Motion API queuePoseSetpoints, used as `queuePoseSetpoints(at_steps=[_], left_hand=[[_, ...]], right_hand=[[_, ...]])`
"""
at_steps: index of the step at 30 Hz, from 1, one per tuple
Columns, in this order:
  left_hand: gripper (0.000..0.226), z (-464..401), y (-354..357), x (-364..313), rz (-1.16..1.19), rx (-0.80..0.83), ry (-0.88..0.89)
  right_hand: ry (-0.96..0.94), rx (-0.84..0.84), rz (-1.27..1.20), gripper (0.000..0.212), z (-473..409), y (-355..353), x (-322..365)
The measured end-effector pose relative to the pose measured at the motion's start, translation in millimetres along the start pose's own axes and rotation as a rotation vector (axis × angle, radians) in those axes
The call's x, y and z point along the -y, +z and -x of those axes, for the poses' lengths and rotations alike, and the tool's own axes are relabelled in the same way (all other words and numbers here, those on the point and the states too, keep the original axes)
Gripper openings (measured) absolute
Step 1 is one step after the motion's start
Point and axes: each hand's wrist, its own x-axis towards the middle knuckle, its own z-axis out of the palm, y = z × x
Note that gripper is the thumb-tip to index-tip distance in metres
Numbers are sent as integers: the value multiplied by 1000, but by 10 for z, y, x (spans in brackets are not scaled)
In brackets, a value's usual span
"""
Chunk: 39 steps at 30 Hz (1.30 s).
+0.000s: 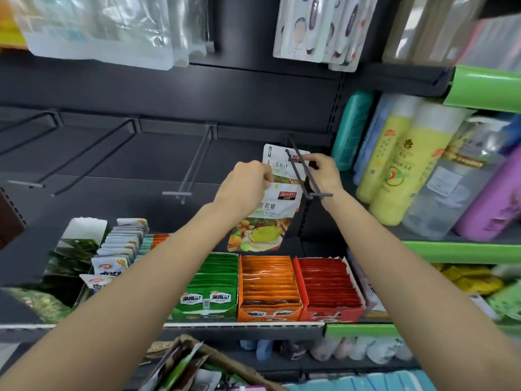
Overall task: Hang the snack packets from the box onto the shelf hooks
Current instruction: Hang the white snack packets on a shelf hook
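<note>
Two white snack packets overlap in front of the dark shelf back. The upper packet (277, 165) has its top at the rightmost hook (303, 172), which crosses in front of it. My right hand (324, 172) pinches that packet's top right corner beside the hook. My left hand (245, 184) grips the left edges of the packets; the lower packet (267, 221) hangs below it. A cardboard box (222, 359) with more packets (180, 368) sits at the bottom of the view.
Three bare hooks, one of them (194, 162), stick out to the left. Below stand trays of green (217, 280), orange (267, 280) and red sachets (327, 280). Bottles (394, 165) fill the right shelf. Packets (98, 26) hang overhead.
</note>
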Motion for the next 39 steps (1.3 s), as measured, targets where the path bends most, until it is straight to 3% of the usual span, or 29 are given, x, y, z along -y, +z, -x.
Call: queuePoseSetpoints(at_steps=[5,9,13,15,28,30,39], left_hand=[[12,253,43,-78,113,96,71],[14,392,77,-153,241,91,112],[11,415,141,-216,371,13,71],[8,394,172,-244,424,-29,50],[5,173,349,-175,333,-136,43],[9,69,381,-116,305,-180,51],[14,-766,468,53,306,-241,-107]], right_hand=[[143,-43,-400,26,799,-404,182],[170,18,-501,26,1225,-611,215],[-28,77,-332,12,1351,-647,194],[-81,26,-308,19,1327,-632,190],[-81,-121,-174,14,1003,-421,15],[-122,-141,-133,21,894,-366,12],[-51,-238,-45,15,129,78,-117]])
